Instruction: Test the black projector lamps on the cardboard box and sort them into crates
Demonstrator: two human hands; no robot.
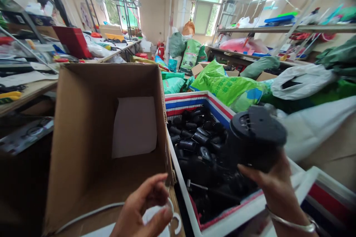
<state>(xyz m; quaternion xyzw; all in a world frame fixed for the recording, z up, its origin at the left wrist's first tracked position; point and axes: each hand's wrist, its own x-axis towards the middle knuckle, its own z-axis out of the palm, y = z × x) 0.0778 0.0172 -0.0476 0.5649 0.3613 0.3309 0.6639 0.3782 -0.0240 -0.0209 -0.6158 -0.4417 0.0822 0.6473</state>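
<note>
My right hand [278,181] is closed around a black, round-bodied plastic device [256,137], lifted over the right side of a striped bin. Its exact kind does not show. Many similar black plastic parts [201,137] lie heaped in the bin, a thin metal rod [197,185] among them. In front of the open cardboard box [72,137], my left hand [144,207] has curled fingers with the thumb apart, and no object shows between them. Just behind and below that hand are a white curved plastic piece [177,224] and a white cable [91,215].
A white sheet [135,127] lies inside the cardboard box. The bin [219,109] has a white frame and red, white and blue stripes. Green sacks [228,83] are piled beyond it. A cluttered workbench [36,85] stands left, and shelving [278,28] runs along the right.
</note>
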